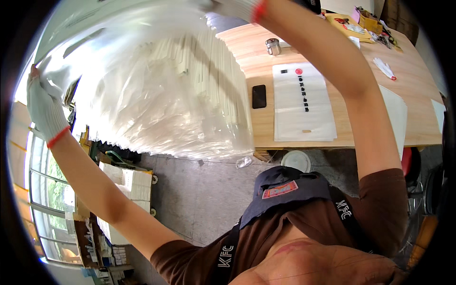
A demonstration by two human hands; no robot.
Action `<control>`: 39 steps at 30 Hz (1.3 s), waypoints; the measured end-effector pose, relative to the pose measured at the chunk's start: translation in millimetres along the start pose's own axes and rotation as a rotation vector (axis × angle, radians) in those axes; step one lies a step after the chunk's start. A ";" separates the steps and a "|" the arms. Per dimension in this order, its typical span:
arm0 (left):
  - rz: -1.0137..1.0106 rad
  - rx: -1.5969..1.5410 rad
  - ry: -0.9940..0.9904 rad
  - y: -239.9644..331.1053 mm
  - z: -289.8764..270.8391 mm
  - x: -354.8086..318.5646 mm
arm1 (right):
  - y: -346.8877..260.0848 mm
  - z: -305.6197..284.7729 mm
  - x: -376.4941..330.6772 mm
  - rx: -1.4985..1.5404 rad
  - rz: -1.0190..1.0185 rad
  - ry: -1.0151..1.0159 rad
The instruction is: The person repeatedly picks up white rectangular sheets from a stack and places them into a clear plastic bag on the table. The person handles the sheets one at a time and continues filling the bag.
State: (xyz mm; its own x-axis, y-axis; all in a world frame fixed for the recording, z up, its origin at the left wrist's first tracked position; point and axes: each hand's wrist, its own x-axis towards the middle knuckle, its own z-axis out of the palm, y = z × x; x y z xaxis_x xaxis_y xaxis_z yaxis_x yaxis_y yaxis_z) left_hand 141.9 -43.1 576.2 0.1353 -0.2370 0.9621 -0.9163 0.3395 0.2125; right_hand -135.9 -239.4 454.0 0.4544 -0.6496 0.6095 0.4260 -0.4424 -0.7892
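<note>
I hold a big clear plastic bag (pixel 156 95) up in front of me with both arms raised. My left hand (pixel 42 107), in a white knit glove with a red cuff, grips the bag's left edge. My right hand (pixel 240 7), gloved the same way, grips its upper edge at the top of the view. Through the plastic shows a thick stack of white sheets (pixel 209 66). The bag hangs over the left end of a wooden table (pixel 418 90).
On the table lie a stack of white printed bags (pixel 304 102), a black phone (pixel 259 96), a small metal tin (pixel 272 46), a loose white glove (pixel 384 68) and yellow packets (pixel 349 26). Cardboard boxes (pixel 126 183) sit on the concrete floor at left, windows beyond.
</note>
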 end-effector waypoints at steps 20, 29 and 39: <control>-0.132 -0.607 -1.017 84.0 267.8 -510.2 | 66.5 -84.0 -282.2 -0.039 0.729 0.326; -0.232 -0.622 -1.580 21.5 388.4 -616.7 | 152.7 -89.4 -467.2 0.246 0.912 0.738; -0.505 -0.838 -1.156 50.4 403.4 -547.7 | 279.7 -104.9 -398.3 -0.244 0.962 0.805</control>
State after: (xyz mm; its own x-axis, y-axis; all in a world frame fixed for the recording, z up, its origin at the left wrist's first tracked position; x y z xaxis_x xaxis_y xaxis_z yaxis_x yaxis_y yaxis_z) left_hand -130.5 -263.3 -9.1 -0.3663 -0.9118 0.1854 -0.3389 0.3163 0.8861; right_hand -279.9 -169.2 -17.5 -0.1385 -0.9215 -0.3629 -0.0025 0.3668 -0.9303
